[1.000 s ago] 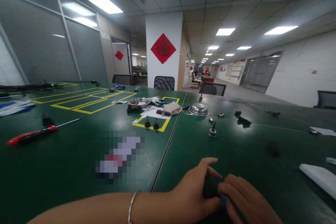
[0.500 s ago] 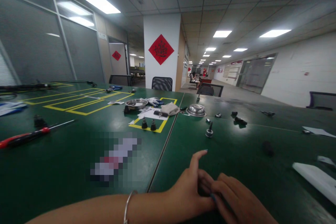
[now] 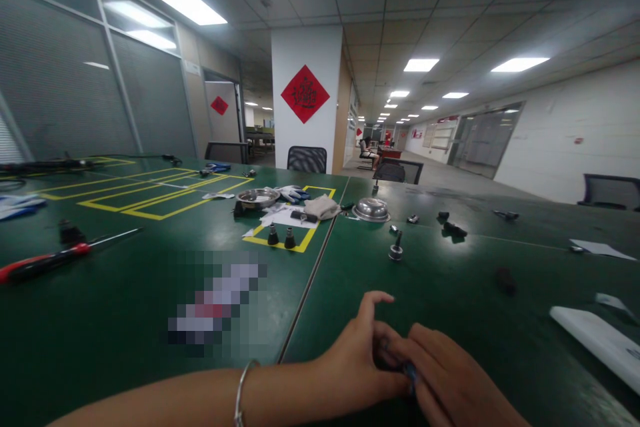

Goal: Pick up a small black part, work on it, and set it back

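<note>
The green table (image 3: 475,300) spread out ahead of you in a large office, a white pillar (image 3: 307,47) rising behind it. Over the near side, your left hand (image 3: 353,357) met your right hand (image 3: 450,370). Your left index finger stood apart, crooked forward, while the other left fingers curled in toward the right. Your right fingers lay together, bent across those left fingertips. A bluish spot (image 3: 411,371) showed where they met; whether it was a nail or a small piece in your grasp, and so whether either hand was clamped on anything, could not be told.

The handwork seemed under way rather than finished, since your hands had not parted; what was done between them stayed hidden, and what was left could not be judged. The nearest loose thing, a small metal part (image 3: 395,251) with an upright stem, stood on the table beyond your hands, untouched. Two dark cones (image 3: 273,237), a metal dome (image 3: 371,209) and a screwdriver (image 3: 47,261) also lay out of your grasp.
</note>
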Motion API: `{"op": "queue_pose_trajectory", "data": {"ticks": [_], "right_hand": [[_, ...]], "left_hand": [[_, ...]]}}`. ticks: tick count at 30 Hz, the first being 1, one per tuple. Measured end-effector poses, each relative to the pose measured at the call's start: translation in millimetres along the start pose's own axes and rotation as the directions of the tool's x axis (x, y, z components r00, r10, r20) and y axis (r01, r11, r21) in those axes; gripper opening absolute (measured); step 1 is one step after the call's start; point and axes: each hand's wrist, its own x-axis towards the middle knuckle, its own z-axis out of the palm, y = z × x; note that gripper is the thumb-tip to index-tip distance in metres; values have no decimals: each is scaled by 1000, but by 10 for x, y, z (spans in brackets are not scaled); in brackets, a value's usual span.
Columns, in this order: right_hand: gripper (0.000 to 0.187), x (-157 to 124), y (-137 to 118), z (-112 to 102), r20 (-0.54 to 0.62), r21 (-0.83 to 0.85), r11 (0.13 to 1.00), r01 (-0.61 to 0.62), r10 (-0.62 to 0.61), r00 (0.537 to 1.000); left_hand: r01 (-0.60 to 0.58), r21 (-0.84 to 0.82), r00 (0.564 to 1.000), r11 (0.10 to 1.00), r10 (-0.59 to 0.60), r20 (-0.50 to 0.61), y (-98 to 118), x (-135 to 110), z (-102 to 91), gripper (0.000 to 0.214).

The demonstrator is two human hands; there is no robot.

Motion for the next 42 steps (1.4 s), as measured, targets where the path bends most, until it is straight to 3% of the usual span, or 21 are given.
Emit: {"op": "queue_pose_trajectory", "data": {"ticks": [6, 13, 26, 42], "right_hand": [[25, -51, 27, 27, 122, 87, 995, -39, 28, 992], [27, -56, 13, 68, 75, 61, 998, -23, 19, 997], [23, -76, 22, 44, 151, 134, 988, -72, 51, 987], [28, -45, 30, 7, 149, 71, 997, 5, -15, 989]], "left_hand": [[-47, 0, 999, 999, 47, 5, 16, -3, 12, 72], [-26, -17, 1000, 1000, 26, -4, 14, 8, 5, 70], [-1, -39, 1000, 999, 2, 26, -51, 37, -42, 69], [5, -57, 999, 998, -3, 41, -35, 37, -42, 69]]}}
